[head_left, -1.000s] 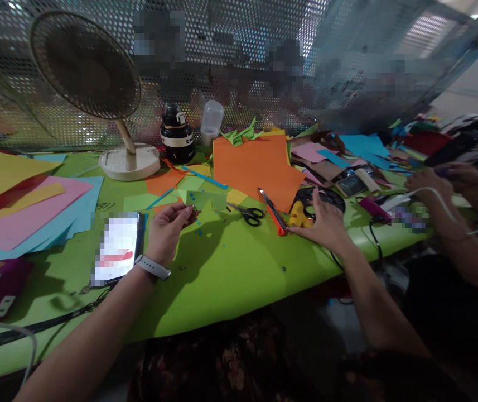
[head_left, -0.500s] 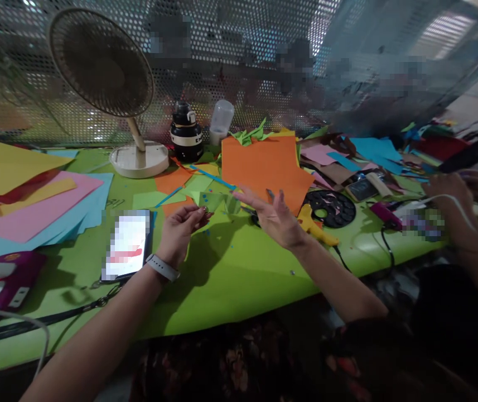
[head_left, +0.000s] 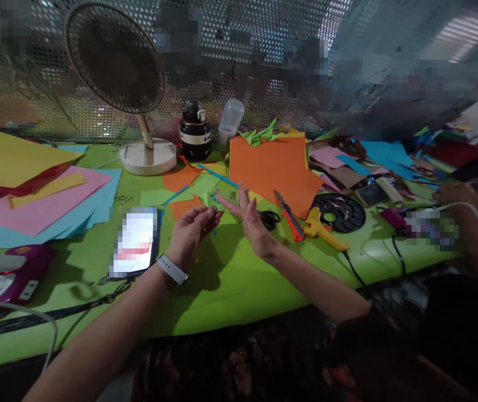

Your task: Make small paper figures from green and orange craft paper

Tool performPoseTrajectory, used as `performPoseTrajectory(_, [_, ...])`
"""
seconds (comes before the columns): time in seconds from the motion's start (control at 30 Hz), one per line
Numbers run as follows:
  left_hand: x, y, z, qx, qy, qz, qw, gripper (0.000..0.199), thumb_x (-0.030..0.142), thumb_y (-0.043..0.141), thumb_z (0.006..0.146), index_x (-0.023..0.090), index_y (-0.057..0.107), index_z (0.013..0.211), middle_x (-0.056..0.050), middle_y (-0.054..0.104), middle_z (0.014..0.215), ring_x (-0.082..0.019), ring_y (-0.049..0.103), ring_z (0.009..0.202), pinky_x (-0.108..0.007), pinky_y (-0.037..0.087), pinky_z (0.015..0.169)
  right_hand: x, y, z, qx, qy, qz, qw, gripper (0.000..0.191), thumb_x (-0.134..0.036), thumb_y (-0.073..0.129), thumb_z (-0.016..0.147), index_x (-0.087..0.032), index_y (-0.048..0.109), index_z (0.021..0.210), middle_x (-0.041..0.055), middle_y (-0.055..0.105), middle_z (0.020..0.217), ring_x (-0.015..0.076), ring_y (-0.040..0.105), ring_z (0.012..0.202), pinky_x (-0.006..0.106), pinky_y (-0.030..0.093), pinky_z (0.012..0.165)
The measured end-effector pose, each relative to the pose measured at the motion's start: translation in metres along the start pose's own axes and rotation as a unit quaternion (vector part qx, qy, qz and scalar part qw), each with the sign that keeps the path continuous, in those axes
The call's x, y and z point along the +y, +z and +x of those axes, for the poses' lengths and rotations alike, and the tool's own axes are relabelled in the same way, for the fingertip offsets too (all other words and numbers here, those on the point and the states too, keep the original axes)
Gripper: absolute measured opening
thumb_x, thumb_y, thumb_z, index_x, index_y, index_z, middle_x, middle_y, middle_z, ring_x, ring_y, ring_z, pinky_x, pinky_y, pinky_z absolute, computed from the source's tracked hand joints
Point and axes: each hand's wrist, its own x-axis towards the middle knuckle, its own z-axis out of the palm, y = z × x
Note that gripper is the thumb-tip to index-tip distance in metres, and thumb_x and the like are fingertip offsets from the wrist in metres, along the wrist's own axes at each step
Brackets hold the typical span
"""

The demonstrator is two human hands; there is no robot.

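My left hand (head_left: 192,231), with a pale watch strap at the wrist, is closed in a pinch above the green table (head_left: 239,290). What its fingers hold, if anything, cannot be made out. Close to its right, my right hand (head_left: 255,226) is open, fingers spread, with nothing in it. Small blue paper bits (head_left: 215,195) lie just beyond the fingertips. Black-handled scissors (head_left: 269,219) rest beside my right hand, partly hidden by it. Farther right are an orange utility knife (head_left: 292,220) and a yellow hot glue gun (head_left: 326,231).
A phone (head_left: 135,243) lies left of my left hand. Coloured paper sheets (head_left: 38,201) are stacked at left, orange paper (head_left: 270,167) ahead. Behind stand a fan (head_left: 149,156), a black bottle (head_left: 196,134) and a black round tray (head_left: 343,213). Another person's hand (head_left: 456,198) is at right.
My right hand has drawn back left, uncovering the scissors and knife. The green paper piece seen between my hands before no longer shows clearly. The whole view has shifted slightly.
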Motion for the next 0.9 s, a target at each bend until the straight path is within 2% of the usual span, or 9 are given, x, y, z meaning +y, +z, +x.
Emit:
performPoseTrajectory(0.1, [-0.0007,0.0007,-0.0009,-0.002,0.002,-0.010,1.000,0.018,0.014,0.079,0.068,0.013,0.067,0.081,-0.004,0.073,0.080,-0.014,0.072,0.079,-0.026,0.055,0.083,0.0052,0.0055,0.0000,0.042,-0.001,0.021,0.999,0.075,-0.076,0.002,0.087,-0.044,0.050,0.136,-0.0236,-0.007,0.158,0.0174,-0.025,0.145,0.051,-0.015,0.116])
performPoseTrajectory(0.3, [-0.0005,0.0030,-0.0043,-0.003,-0.006,-0.028,1.000,0.022,0.014,0.081,0.066,0.013,0.065,0.081,-0.003,0.072,0.079,-0.014,0.072,0.079,-0.027,0.055,0.084,0.0073,0.0059,-0.0001,0.018,0.014,0.030,0.999,0.071,-0.074,0.006,0.088,-0.044,0.046,0.138,-0.0213,-0.008,0.159,0.0191,-0.022,0.146,0.054,-0.011,0.117])
performPoseTrajectory(0.67, [-0.0004,0.0044,-0.0064,-0.013,-0.003,-0.020,1.000,0.023,0.015,0.081,0.066,0.015,0.064,0.082,-0.002,0.072,0.083,-0.014,0.071,0.082,-0.028,0.055,0.087,0.0093,0.0050,0.0021,0.027,0.023,0.051,0.998,0.071,-0.073,0.004,0.090,-0.043,0.047,0.138,-0.0166,0.004,0.161,0.0189,-0.006,0.150,0.053,-0.005,0.118])
performPoseTrajectory(0.9, [-0.0011,0.0022,-0.0061,-0.021,0.001,-0.017,1.000,0.023,0.017,0.081,0.066,0.015,0.064,0.082,-0.003,0.073,0.086,-0.015,0.072,0.084,-0.029,0.055,0.088,0.0084,0.0048,0.0037,0.027,0.037,0.045,0.998,0.069,-0.072,0.008,0.090,-0.043,0.047,0.139,-0.0167,0.005,0.160,0.0190,-0.006,0.150,0.052,-0.004,0.119])
